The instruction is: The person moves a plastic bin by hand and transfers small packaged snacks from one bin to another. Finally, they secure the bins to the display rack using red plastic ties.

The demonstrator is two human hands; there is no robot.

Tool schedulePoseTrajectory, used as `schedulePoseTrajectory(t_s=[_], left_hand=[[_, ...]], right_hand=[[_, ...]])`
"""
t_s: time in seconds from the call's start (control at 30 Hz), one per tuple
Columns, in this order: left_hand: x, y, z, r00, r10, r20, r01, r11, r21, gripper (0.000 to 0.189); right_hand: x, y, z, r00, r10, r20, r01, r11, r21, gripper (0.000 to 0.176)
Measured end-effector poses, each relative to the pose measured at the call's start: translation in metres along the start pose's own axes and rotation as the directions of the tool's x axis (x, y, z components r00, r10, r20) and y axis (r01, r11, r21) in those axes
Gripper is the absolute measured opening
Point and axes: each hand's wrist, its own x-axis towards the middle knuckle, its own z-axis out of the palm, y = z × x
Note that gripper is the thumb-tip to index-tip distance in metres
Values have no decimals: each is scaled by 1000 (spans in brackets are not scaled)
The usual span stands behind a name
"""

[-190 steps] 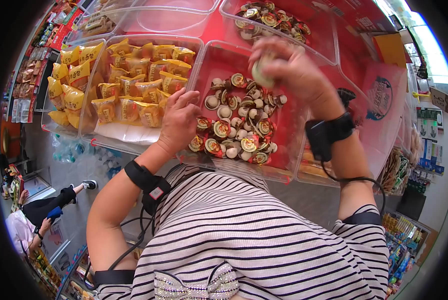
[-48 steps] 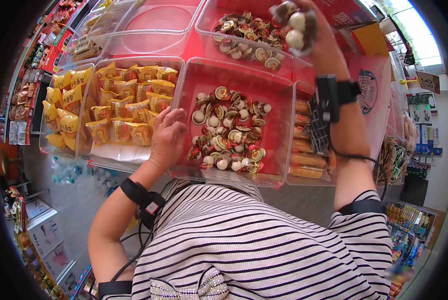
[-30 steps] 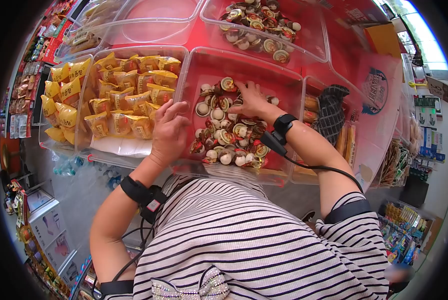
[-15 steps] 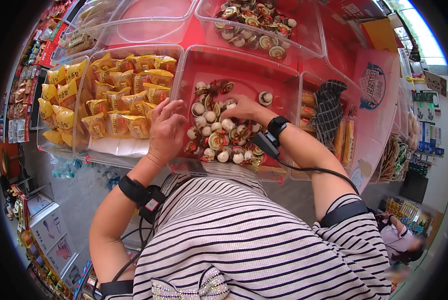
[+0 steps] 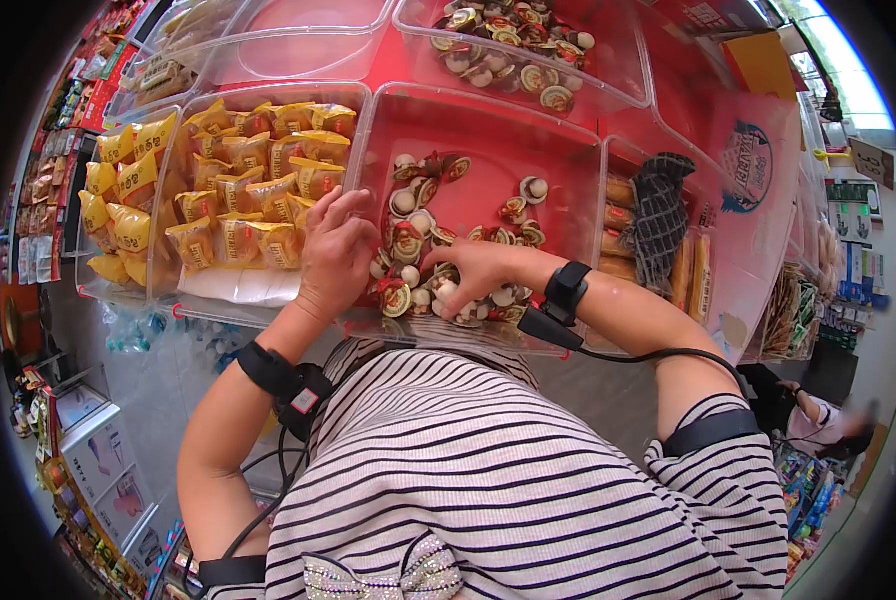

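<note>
My right hand (image 5: 476, 268) is inside a clear plastic bin (image 5: 488, 112), low over a pile of small round snack cups (image 5: 404, 240) with gold-and-red foil lids and whitish rounded bottoms. Its thumb and forefinger are spread apart around some cups, touching the pile; the other fingertips are hidden. At the bin's left wall is my left hand (image 5: 336, 250), fingers loosely bent and apart, with no object visible in it. A separate pair of cups (image 5: 524, 198) lies toward the bin's right side.
Yellow-wrapped bread packs (image 5: 253, 190) fill the bin to the left. On the right, a bin holds long bread packs (image 5: 618, 217) and a dark checked cloth (image 5: 658, 225). More snack cups (image 5: 513, 45) lie in a bin behind. A person (image 5: 818, 420) is at far right.
My right hand has moved toward me, from the middle of the pile to its near part. Cups have shifted, with several now toward the right. My left hand stays at the wall.
</note>
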Motion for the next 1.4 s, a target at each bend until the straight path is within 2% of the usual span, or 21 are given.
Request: schedulePoseTrajectory(t_s=[0.1,0.13,0.2,0.27,0.37,0.4,0.53,0.63,0.73,0.83,0.87,0.97,1.0,1.1,1.2,1.33,1.37,1.4], left_hand=[[0,0,1,1000,-15,2,15,1000,3,13],[-1,0,1,1000,-12,1,12,1000,5,13],[-1,0,2,1000,-4,-1,4,1000,7,13],[-1,-1,1,1000,3,-2,-3,1000,9,12],[-1,-1,2,1000,0,5,0,1000,9,12],[-1,-1,2,1000,-5,2,5,1000,13,12],[-3,-3,4,1000,-16,0,16,1000,18,11],[-1,-4,5,1000,1,4,-1,1000,5,11],[-1,-4,3,1000,-2,5,2,1000,6,11],[-3,-5,3,1000,-3,11,2,1000,7,11],[-2,-5,5,1000,3,12,-3,1000,5,11],[-2,-3,5,1000,-10,-17,10,1000,1,11],[-1,-2,3,1000,-13,-6,13,1000,0,11],[0,0,1,1000,-14,-12,14,1000,-21,13],[-2,-1,1,999,-32,6,32,999,-38,16],[-2,-1,1,1000,-28,-5,28,998,-58,16],[-1,-1,2,1000,-23,-9,23,998,-55,16],[-1,-1,2,1000,-23,-12,23,998,-50,16]], right_hand=[[5,-1,8,999,36,-31,-40,989,-145,81],[6,-2,4,999,44,-16,-45,996,-77,76],[12,3,-10,984,142,111,-139,990,-32,71],[13,6,-22,946,234,223,-229,972,-48,62],[0,15,-26,928,237,289,-258,966,36,65],[-6,14,-23,953,172,250,-172,985,-22,75],[-10,-13,-19,926,246,285,-145,932,-333,87],[-2,-21,-25,868,317,383,-178,918,-354,80],[3,7,-31,883,224,414,-164,971,-176,73],[-4,12,-31,917,238,320,-166,957,-238,69],[-3,8,-26,930,229,289,-115,924,-364,70],[21,-9,-11,870,386,308,-88,734,-674,70],[27,-6,-9,877,383,291,-91,726,-682,67],[17,2,-9,935,255,246,-63,801,-595,55],[0,10,-23,959,198,202,-124,937,-328,53],[-21,14,-35,975,187,116,-198,976,88,51],[-28,12,-42,980,183,80,-195,961,196,51],[-36,8,-57,996,89,-34,-75,955,288,50]])
